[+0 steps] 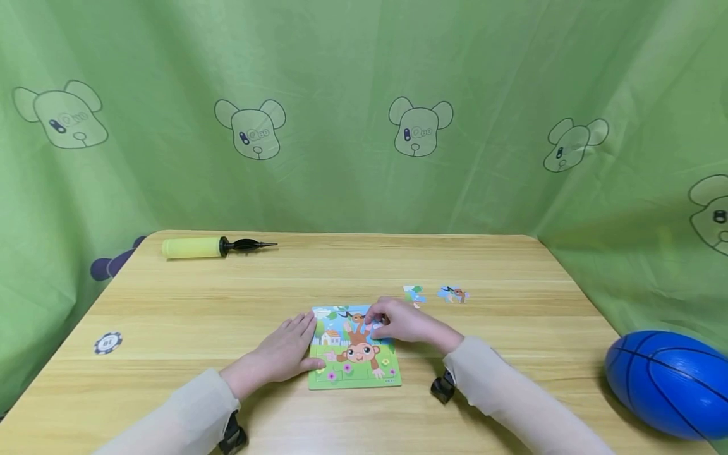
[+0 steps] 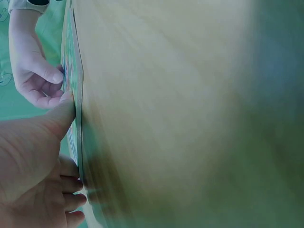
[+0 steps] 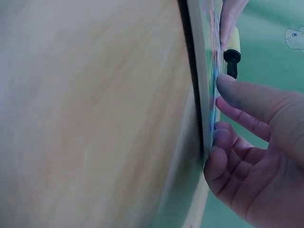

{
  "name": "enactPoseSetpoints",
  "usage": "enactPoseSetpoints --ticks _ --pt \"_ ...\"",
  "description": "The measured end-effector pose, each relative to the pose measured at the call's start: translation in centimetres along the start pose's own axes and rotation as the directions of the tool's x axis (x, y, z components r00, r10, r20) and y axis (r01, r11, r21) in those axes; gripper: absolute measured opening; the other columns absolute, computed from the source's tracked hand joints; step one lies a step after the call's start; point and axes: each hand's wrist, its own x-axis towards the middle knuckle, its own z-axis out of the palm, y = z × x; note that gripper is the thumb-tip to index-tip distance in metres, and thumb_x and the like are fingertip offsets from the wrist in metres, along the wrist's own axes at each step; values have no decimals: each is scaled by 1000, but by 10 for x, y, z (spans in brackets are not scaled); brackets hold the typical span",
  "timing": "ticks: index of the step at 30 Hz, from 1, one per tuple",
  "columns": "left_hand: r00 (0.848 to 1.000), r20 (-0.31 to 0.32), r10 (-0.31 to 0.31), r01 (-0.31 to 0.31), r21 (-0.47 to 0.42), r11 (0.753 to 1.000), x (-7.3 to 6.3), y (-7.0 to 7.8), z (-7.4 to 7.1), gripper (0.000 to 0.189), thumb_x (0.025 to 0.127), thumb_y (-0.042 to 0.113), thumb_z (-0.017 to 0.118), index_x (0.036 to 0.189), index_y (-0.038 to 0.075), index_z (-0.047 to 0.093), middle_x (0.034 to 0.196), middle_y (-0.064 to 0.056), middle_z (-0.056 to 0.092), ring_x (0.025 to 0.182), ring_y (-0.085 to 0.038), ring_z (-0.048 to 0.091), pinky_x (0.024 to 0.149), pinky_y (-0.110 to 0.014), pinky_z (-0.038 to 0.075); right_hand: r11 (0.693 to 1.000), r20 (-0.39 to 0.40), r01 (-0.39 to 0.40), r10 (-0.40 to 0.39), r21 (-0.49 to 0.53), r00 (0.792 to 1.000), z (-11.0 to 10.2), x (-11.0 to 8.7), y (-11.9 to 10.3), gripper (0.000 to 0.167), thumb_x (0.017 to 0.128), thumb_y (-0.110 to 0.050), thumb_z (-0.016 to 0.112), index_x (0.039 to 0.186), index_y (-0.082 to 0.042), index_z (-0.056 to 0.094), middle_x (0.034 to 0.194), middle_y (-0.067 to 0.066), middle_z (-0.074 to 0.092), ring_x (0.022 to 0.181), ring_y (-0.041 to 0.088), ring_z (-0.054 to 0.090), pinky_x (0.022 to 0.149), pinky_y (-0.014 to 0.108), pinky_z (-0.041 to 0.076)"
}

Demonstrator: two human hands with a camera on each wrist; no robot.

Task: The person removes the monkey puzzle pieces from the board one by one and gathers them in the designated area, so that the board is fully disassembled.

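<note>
- A wooden table [image 1: 483, 265] stretched beneath
- The monkey puzzle [image 1: 348, 359] lay on it, near the front
- The left hand [image 1: 289, 351], fingers extended, rested on the puzzle's left side
- The right hand [image 1: 406, 321] curled at its upper right; whether it pinched a piece, I couldn't tell
- 2 loose pieces [image 1: 454, 294] lay just beyond

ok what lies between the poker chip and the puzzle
The left hand, touching the puzzle, then bare tabletop over to the poker chip; the head view shows it.
</note>
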Motion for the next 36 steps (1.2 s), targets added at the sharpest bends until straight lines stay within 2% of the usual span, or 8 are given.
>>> enactPoseSetpoints --ticks 10,19,25,33,36 --pt "1000 -9 4 -4 0 1000 -1 -1 1 82 88 50 52 137 -12 30 144 -26 24 132 -39 22 107 -47 20 1000 53 -7 7 7 999 0 4 0 16 81 -13 71 93 -12 59 85 3 48 76 17 41 64 30 38" --pt "1000 -11 8 -8 4 1000 0 -1 2 82 89 50 51 137 -12 30 144 -26 24 132 -39 22 107 -48 20 998 14 -52 51 35 999 2 2 -2 16 81 -12 72 90 -14 59 98 5 41 77 19 41 67 33 36" --pt "1000 -5 6 -6 -4 1000 0 0 0 81 89 49 51 137 -12 29 145 -26 23 132 -39 22 107 -48 20 997 -7 -54 55 49 998 2 1 -3 17 80 -11 72 91 -13 59 101 6 40 76 19 41 67 32 37" --pt "1000 1 3 -3 -4 1000 -1 1 -1 81 89 49 51 137 -12 30 144 -26 24 132 -39 22 107 -48 20 998 -47 -58 59 27 997 3 0 -3 44 79 -15 73 115 -3 50 107 7 43 80 18 44 73 34 41" --pt "1000 2 6 -6 -4 1000 -1 1 -1 81 89 49 51 137 -12 30 144 -26 24 132 -39 22 107 -48 20 997 -51 -68 69 28 996 3 0 -2 49 79 -15 74 119 -1 50 109 8 43 78 17 45 71 33 42"
